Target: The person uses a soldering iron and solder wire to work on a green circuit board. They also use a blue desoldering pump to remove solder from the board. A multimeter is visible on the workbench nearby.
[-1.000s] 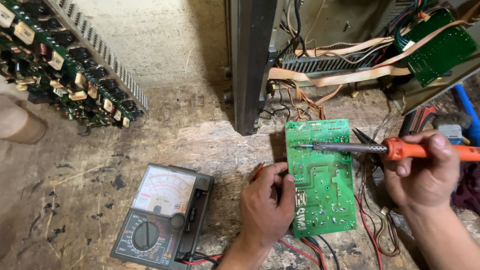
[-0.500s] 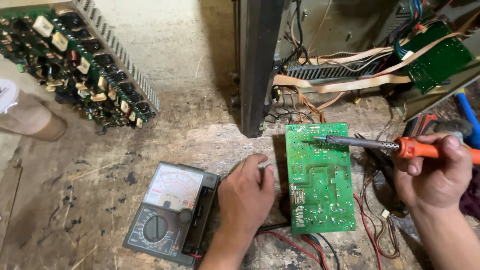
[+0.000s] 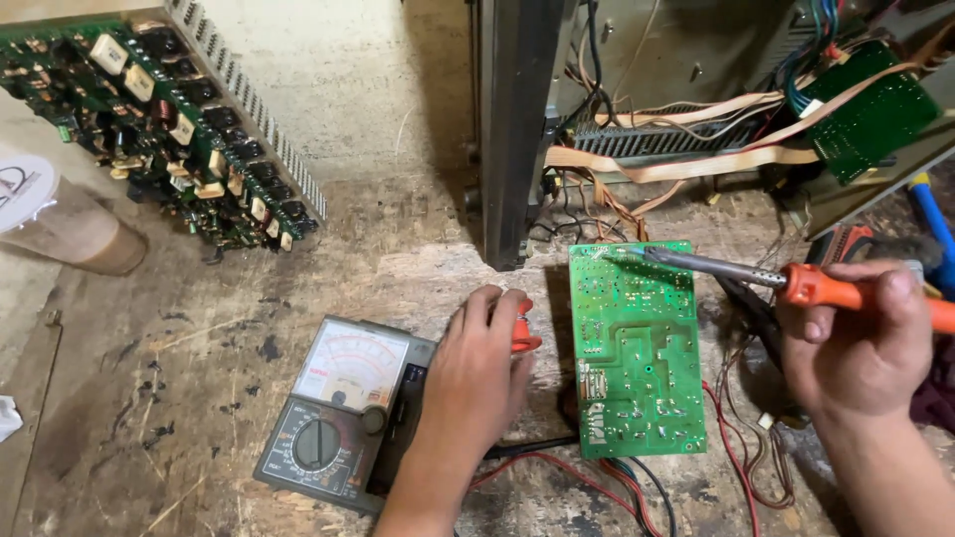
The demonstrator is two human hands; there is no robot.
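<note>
Far left on the bench (image 3: pixel 298 268): one paper cup (image 3: pixel 60 219) lying on its side, white lid toward the camera. Just right of it, one long circuit board (image 3: pixel 169 129) crowded with components, tilted, with a finned heat sink (image 3: pixel 254 109) along its upper edge.

Lower centre-left: one analogue multimeter (image 3: pixel 343 413), flat on the bench, dial face up, round selector knob below the scale. Touching its right edge, the left hand (image 3: pixel 477 383), fingers curled down over one red probe (image 3: pixel 522 333); only the red tip showing past the fingers. Red and black leads (image 3: pixel 557 462) trailing from under the wrist toward the bottom edge.

Centre: one dark upright metal frame post (image 3: pixel 512 129), standing behind the hand and cutting off the view of the chassis interior.

Right of the left hand, close beside it and apart: one green circuit board (image 3: pixel 637 348), solder side up, flat on the bench. Tip of one soldering iron (image 3: pixel 696 264) resting at the board's upper left corner, metal shaft slanting up to the right, orange handle clenched in the right hand (image 3: pixel 860 348).

Behind, upper right: a tangle of wires and flat ribbon cables (image 3: pixel 686 164), one second green board (image 3: pixel 875 109) tilted in the open chassis. Far right edge: one blue handle (image 3: pixel 933 224), partly hidden.
</note>
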